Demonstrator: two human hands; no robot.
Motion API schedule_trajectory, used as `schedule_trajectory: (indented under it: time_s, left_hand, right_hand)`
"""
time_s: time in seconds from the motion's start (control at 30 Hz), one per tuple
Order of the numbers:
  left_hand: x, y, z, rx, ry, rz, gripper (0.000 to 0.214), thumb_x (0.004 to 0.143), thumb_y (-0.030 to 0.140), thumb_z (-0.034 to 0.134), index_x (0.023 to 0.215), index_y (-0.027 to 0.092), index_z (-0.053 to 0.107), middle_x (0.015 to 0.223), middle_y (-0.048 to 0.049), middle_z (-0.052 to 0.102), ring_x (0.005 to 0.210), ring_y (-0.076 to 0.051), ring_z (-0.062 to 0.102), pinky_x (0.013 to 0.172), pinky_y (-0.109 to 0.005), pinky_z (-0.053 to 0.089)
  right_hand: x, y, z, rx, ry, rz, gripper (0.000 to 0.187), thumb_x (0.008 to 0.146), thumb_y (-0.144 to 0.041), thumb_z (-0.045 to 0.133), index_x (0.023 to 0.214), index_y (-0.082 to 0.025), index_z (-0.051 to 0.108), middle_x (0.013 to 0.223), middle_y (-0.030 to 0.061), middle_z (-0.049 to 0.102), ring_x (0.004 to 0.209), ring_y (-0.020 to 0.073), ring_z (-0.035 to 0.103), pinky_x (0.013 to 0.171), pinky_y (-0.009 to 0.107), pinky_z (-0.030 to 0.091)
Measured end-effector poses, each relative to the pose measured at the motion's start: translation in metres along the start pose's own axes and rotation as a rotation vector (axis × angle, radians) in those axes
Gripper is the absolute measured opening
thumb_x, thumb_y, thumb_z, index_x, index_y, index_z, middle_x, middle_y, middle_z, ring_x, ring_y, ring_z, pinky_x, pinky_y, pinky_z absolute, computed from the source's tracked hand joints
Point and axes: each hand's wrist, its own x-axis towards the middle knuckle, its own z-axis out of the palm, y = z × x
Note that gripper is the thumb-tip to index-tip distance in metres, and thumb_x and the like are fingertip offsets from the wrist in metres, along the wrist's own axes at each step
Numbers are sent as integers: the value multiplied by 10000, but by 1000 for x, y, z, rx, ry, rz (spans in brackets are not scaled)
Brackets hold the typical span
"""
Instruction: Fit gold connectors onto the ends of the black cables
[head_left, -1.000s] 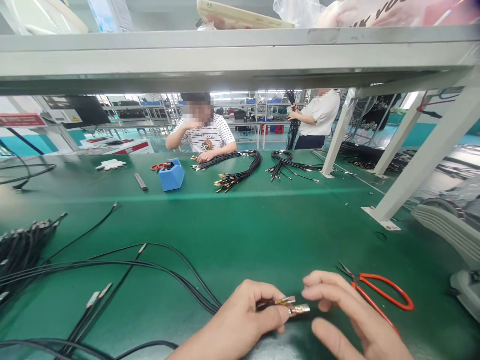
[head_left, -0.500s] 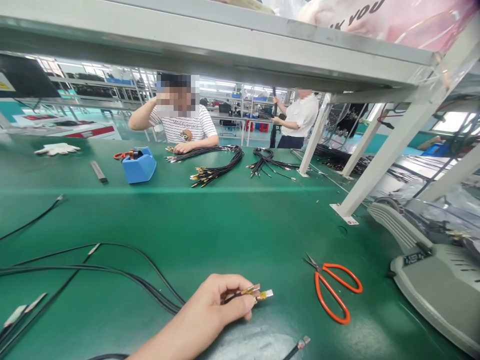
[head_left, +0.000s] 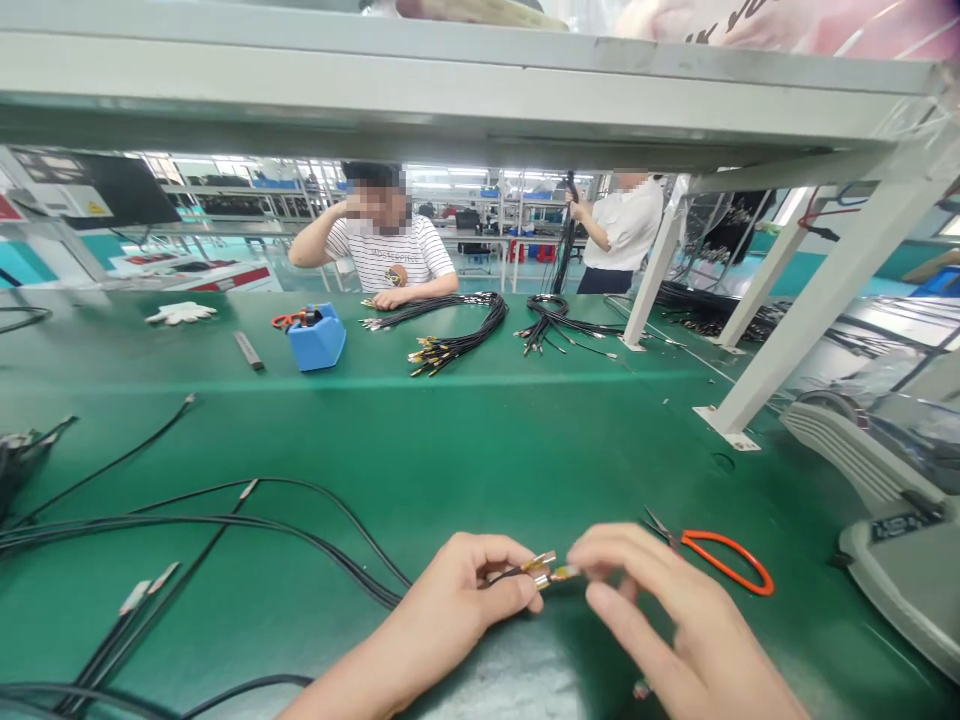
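My left hand (head_left: 469, 595) pinches several black cables (head_left: 352, 570) close to their ends, thumb against fingers. Their metal-tipped connectors (head_left: 541, 575), wrapped in yellow tape, stick out to the right. My right hand (head_left: 679, 615) is at the tips of these connectors, thumb and fingers apart; whether a fingertip touches one I cannot tell. Partly behind the right hand lie orange-handled scissors (head_left: 731, 562). Loose cable ends with pale connectors (head_left: 136, 597) rest on the green table (head_left: 480, 450) at the left.
A blue holder (head_left: 316, 342), a grey bar (head_left: 249, 351) and a white glove (head_left: 181, 313) lie farther back. Beyond a cable bundle (head_left: 465, 335) sits a co-worker (head_left: 390, 250); another stands behind. A shelf beam (head_left: 450, 90) crosses overhead. A grey machine (head_left: 900, 560) is at the right.
My right hand has come into view from the lower right, up to the connectors. The left hand keeps its hold on the cables. The whole view has shifted, with things appearing farther right.
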Motion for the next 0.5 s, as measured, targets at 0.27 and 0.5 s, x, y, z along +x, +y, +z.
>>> schedule_trajectory:
  time_s: [0.27, 0.5]
  left_hand:
    - [7, 9, -12, 232, 121, 76, 249, 855, 326, 608, 995, 146, 708, 985, -53, 659, 873, -191, 568, 801, -279, 410]
    - [50, 30, -32, 723, 341, 227, 278, 867, 216, 532, 1107, 148, 656, 1090, -90, 618, 1065, -281, 485, 972, -417, 339]
  right_hand:
    - [23, 39, 15, 77, -1, 204, 198, 842, -267, 536, 829, -184, 715, 647, 19, 702, 624, 167, 643, 605, 256, 495]
    - [11, 62, 4, 429, 80, 293, 225, 731, -321, 715, 851, -139, 661, 642, 44, 717, 602, 161, 657, 581, 248, 489]
